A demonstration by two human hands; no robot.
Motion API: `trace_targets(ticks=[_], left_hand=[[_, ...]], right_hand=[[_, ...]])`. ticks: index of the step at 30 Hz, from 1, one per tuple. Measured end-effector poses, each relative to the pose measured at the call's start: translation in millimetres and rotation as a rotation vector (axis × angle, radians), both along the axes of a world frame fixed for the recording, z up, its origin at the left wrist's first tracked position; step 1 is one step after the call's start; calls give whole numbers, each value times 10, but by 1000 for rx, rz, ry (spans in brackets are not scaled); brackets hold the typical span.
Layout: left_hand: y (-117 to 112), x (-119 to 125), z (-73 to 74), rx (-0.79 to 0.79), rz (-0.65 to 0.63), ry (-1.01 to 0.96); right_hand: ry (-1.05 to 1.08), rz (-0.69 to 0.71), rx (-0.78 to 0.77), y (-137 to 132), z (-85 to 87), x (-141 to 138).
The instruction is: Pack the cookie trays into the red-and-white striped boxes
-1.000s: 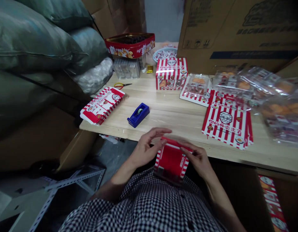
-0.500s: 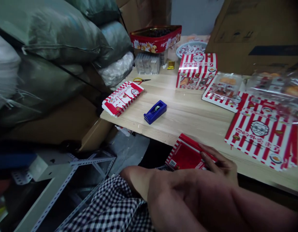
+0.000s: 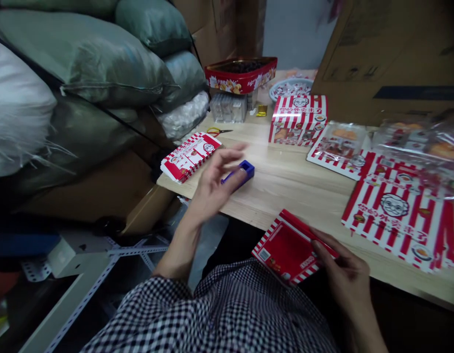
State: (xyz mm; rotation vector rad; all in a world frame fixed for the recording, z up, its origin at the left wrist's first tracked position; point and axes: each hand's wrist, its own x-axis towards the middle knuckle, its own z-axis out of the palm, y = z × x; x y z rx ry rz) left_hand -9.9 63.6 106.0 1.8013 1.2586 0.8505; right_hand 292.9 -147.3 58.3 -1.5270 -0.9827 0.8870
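Head view: red box (image 3: pixel 285 247) in right hand (image 3: pixel 346 269)

It is slanting at the table's (image 3: pixel 278 191) near edge, gripped along its right side. The left hand (image 3: pixel 214 186), loosely open, is overlapping the blue tape dispenser (image 3: pixel 249 170); touching or not, I can't tell.

Bore, across a pale wooden table (image 3: pixel 274 193), a stack of red-and-white cards (image 3: pixel 190 156) at left, scissors (image 3: pixel 221 131) just behind it and a blue tape dispenser (image 3: pixel 249 169) nearby. Held clear plastic cases (image 3: pixel 228 109), a gold packet (image 3: pixel 261 111) and a striped box (image 3: pixel 299 120) farther back, overlapping striped sheets (image 3: pixel 399 223) at right.
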Motion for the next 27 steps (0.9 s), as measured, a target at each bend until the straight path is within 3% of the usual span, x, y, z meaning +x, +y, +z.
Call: trace_targets(ticks=[6,12,20,27], left_hand=[[418,-75,-227,-207,35,110],[592,-55,-394,-383,-6,93],[631,-92,-433,-522,24,-52],[438,-179,-577,-483,94,-357]], right_hand=[[49,-32,-17,-27,-60,14],[62,-23,-28,-22,-7,-27],[52,-12,-3,-6,-65,14],[68,-70,-14,19,0,-35]])
